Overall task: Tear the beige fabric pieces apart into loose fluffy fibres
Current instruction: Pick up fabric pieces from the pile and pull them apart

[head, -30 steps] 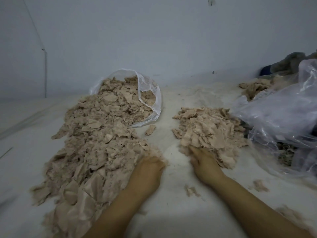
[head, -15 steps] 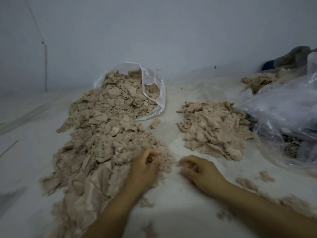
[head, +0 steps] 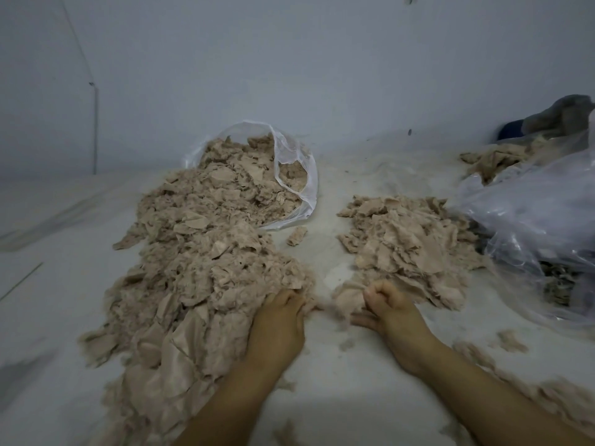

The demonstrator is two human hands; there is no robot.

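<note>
Beige fabric lies in two heaps on a pale dusty table (head: 322, 394). Large pile of torn beige fabric pieces (head: 199, 262) spills from a clear plastic bag (head: 296, 175) on the left side and runs toward the viewer. Smaller pile of beige fabric pieces (head: 405, 243) sits right of centre, just beside a crumpled clear plastic sheet (head: 531, 217). Left hand (head: 278, 323) rests at the large pile's near edge, fingertips curled into the fluff. Right hand (head: 386, 309) is fisted, fingers curled round a wad of beige fibre (head: 347, 296) at the small pile's near edge. Loose fibre tufts (head: 512, 339) are scattered on the right.
</note>
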